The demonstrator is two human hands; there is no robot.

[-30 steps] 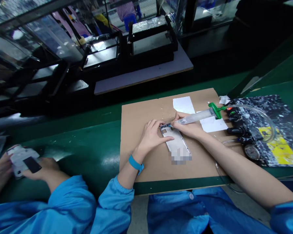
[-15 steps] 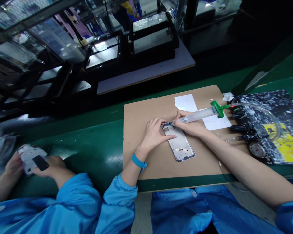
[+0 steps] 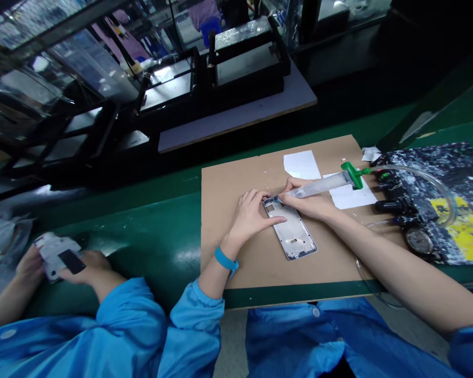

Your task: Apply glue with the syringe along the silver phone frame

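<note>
A silver phone frame (image 3: 292, 234) lies at a slant on the brown cardboard sheet (image 3: 228, 268). My left hand (image 3: 251, 212), with a blue band at the wrist, steadies the frame: its fingertips press the upper left corner and its thumb reaches across the face. In my right hand (image 3: 304, 203) is a clear glue dispensing syringe (image 3: 323, 185), gripped low like a pen. The syringe tip meets the frame's top end, though my fingers partly hide the contact. A green cap (image 3: 351, 175) with a clear hose closes the syringe's rear.
White papers (image 3: 301, 165) lie behind my right hand. At right stands a speckled dispenser box (image 3: 449, 210) with knobs and a pressure gauge (image 3: 419, 240). A co-worker's hands (image 3: 87, 266) hold a pale phone part at left. Black trays (image 3: 248, 63) sit on a raised shelf.
The whole view has shifted slightly. Both my hands, the syringe and the phone frame keep nearly the same places relative to each other. Coloured items in the far background differ.
</note>
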